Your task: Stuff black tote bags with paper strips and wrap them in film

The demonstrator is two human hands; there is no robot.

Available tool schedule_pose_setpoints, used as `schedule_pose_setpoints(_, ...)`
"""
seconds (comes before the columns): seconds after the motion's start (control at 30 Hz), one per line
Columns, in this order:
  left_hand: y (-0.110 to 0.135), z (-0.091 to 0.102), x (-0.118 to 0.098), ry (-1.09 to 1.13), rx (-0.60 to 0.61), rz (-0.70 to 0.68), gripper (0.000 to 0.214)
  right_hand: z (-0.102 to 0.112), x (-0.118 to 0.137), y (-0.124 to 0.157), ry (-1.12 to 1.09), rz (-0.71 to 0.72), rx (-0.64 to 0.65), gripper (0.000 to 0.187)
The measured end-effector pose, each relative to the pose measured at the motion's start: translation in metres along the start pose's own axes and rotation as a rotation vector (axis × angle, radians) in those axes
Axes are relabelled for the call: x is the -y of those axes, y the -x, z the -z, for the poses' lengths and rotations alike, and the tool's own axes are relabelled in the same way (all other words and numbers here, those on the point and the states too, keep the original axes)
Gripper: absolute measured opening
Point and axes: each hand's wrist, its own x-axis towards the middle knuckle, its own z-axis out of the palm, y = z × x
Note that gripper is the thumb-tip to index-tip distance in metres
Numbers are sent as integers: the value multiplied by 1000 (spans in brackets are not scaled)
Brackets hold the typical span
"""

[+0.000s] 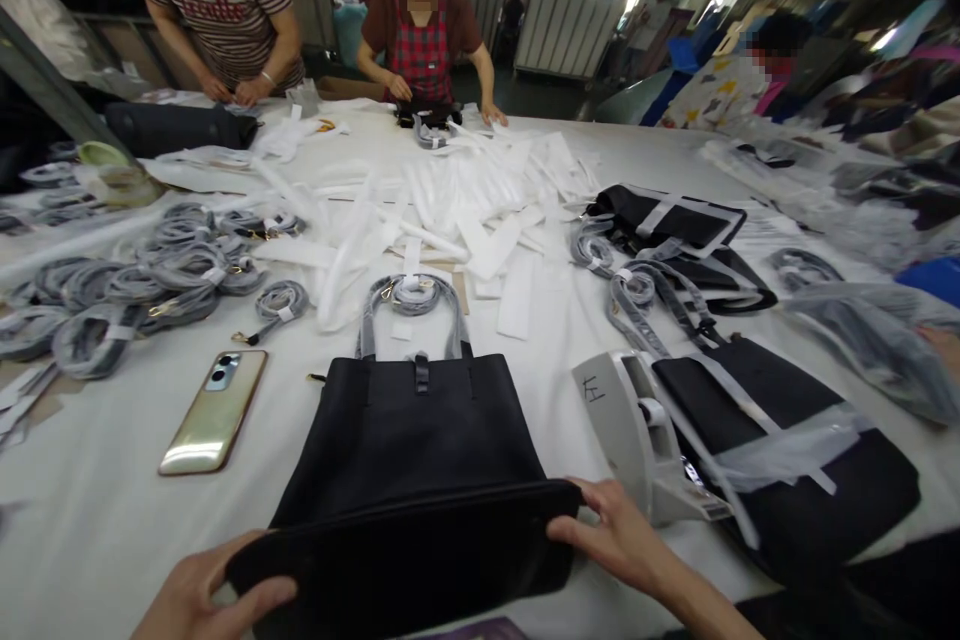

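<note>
A black handbag (427,430) lies on the white-covered table in front of me, its base turned up toward me. My left hand (217,590) grips the base's left corner between thumb and fingers. At the right corner, my right hand (604,525) pinches the edge in the same way. The bag's wrapped handles (454,315) stretch away from me, with a coiled grey strap (416,293) lying between them. To the left rests a gold phone (214,415). A tape dispenser (637,430) stands just right of the bag.
Several coiled straps (150,270) are heaped at the left. White paper strips (480,210) cover the table's middle. More black bags (787,450) with tape and plastic wrapping lie at the right. Across the table stand two people, one in a checked apron (421,45).
</note>
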Motion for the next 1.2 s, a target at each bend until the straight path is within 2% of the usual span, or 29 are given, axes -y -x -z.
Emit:
schedule_pose_setpoints(0.07, -8, -6, -7, 25, -26, 122, 39, -11, -2, -7, -50, -47, -56, 31)
schedule_pose_setpoints(0.17, -21, -19, -14, 14, -115, 216, 47, -28, -3, -18, -81, -79, -154, 39)
schedule_pose_setpoints(0.3, -37, -32, -17, 3, -215, 242, 46, -46, -8, -31, 27, -149, -295, 45)
schedule_pose_setpoints(0.4, -47, -33, -15, 7, -189, 244, 44, -48, -13, -34, 151, -209, -324, 49)
schedule_pose_setpoints(0.43, -49, -33, -14, 9, -175, 243, 43, -47, -13, -34, 217, -204, -369, 51)
schedule_pose_setpoints(0.5, -53, -33, -12, 4, -162, 248, 41, -43, -7, -36, 386, -110, -539, 61)
schedule_pose_setpoints(0.57, -53, -34, -12, 2, -168, 252, 40, -44, 5, -42, 544, 116, -671, 63)
schedule_pose_setpoints(0.6, -53, -35, -12, 9, -174, 248, 40, -48, 14, -46, 606, 251, -663, 58)
schedule_pose_setpoints(0.67, -50, -33, -15, 40, -177, 225, 39, -62, 30, -57, 700, 466, -514, 48)
schedule_pose_setpoints(0.73, -49, -26, -21, 51, -161, 193, 36, -81, 42, -68, 783, 562, -369, 49)
schedule_pose_setpoints(0.77, -50, -20, -25, 23, -170, 177, 34, -91, 44, -73, 819, 570, -338, 51)
schedule_pose_setpoints(0.9, -71, 6, -44, -117, -340, 135, 36, -110, 37, -84, 883, 601, -353, 56)
schedule_pose_setpoints(0.97, -93, 12, -55, -98, -342, 107, 40, -110, 32, -85, 893, 636, -376, 58)
schedule_pose_setpoints(1.1, -139, 7, -68, -107, -322, 99, 39, -106, 27, -88, 928, 705, -424, 58)
schedule_pose_setpoints(1.2, -161, 1, -66, -139, -341, 120, 34, -105, 25, -91, 957, 749, -458, 58)
